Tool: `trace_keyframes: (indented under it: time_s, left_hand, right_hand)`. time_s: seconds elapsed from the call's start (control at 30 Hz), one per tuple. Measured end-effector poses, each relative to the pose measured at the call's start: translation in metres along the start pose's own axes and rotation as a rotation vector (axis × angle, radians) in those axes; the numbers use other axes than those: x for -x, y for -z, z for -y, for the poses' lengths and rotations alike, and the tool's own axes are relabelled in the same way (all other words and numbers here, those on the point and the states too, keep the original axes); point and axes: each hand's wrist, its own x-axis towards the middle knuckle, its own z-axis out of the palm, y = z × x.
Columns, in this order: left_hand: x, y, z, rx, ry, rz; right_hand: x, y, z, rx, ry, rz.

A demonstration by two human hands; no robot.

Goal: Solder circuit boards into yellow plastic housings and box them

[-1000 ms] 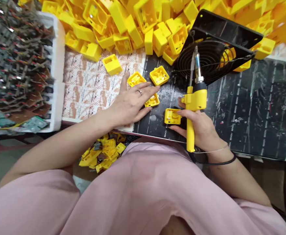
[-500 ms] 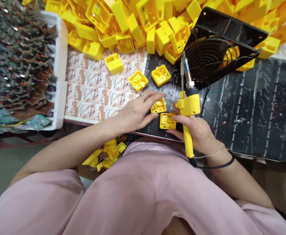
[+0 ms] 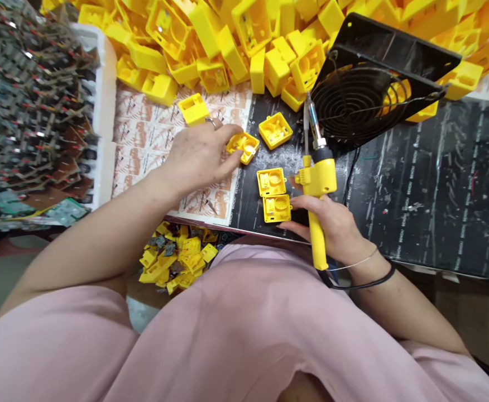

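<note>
My left hand (image 3: pixel 205 153) grips a small yellow plastic housing (image 3: pixel 248 148) between thumb and fingers, at the seam of the patterned sheet and the black surface. In my right hand (image 3: pixel 336 223) is a yellow soldering iron (image 3: pixel 317 178) with a wire-feed attachment, its metal tip pointing away from me. The right thumb and fingertips are close to the nearer of two open housings, which lie edge to edge: one farther (image 3: pixel 271 182), one nearer (image 3: pixel 277 209). Another open housing (image 3: pixel 275 130) lies beyond them. A further housing (image 3: pixel 194 109) sits past my left hand.
A heap of yellow housings (image 3: pixel 228 50) fills the back. A black fan (image 3: pixel 353 100) with a wire grille leans at the back right. At left, a white foam box (image 3: pixel 104 111) holds many circuit boards (image 3: pixel 30 111). Below the table edge are more yellow pieces (image 3: pixel 186 257).
My left hand has moved left and away from me, from the paired housings onto another one, now shifted slightly right. The pair has slid left; my right hand with the iron moved slightly left.
</note>
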Motion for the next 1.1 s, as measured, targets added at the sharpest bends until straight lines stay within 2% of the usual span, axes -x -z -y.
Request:
trace_keyframes:
  time_s: [0.07, 0.2, 0.3, 0.37, 0.43, 0.53, 0.63, 0.7, 0.8, 0.87, 0.97, 1.03, 1.1]
  left_hand:
    - [0.0, 0.001, -0.011, -0.011, 0.014, 0.027]
    - [0.0, 0.002, -0.024, 0.091, -0.068, 0.091]
    - [-0.01, 0.004, -0.03, 0.103, -0.054, 0.005]
    - [-0.026, 0.002, -0.034, 0.101, -0.026, -0.08]
    - [-0.05, -0.003, -0.034, 0.116, -0.046, -0.111]
    - [-0.086, -0.008, -0.027, 0.137, -0.117, -0.047]
    - [-0.104, -0.003, -0.017, 0.098, -0.126, -0.02]
    - [-0.103, 0.004, -0.012, 0.038, -0.151, -0.005]
    - [-0.091, 0.009, -0.009, 0.059, -0.31, 0.081]
    - [-0.08, 0.01, -0.007, 0.129, -0.349, 0.04]
    - [-0.064, 0.007, -0.004, 0.122, -0.178, -0.103]
    - [-0.06, 0.003, 0.0, 0.089, -0.093, -0.102]
    - [-0.06, -0.003, 0.002, 0.1, -0.106, -0.071]
  right_hand:
    - [-0.001, -0.001, 0.002, -0.022, -0.031, -0.026]
    - [0.0, 0.008, 0.004, -0.061, -0.073, -0.067]
    - [0.001, 0.014, 0.003, -0.082, -0.086, -0.085]
    - [0.0, 0.015, 0.002, -0.085, -0.088, -0.098]
    - [-0.001, 0.014, 0.001, -0.054, -0.071, -0.11]
    - [-0.002, 0.015, 0.001, -0.006, -0.039, -0.109]
    - [-0.002, 0.019, 0.001, -0.023, -0.052, -0.097]
    - [-0.001, 0.021, 0.0, -0.038, -0.069, -0.099]
    - [-0.002, 0.02, -0.001, -0.004, -0.036, -0.103]
    - [-0.003, 0.018, -0.001, 0.048, 0.008, -0.107]
    - [-0.005, 0.016, -0.002, 0.08, 0.033, -0.1]
    - [-0.006, 0.016, -0.001, 0.076, 0.037, -0.094]
    - [-0.007, 0.016, 0.0, 0.075, 0.045, -0.096]
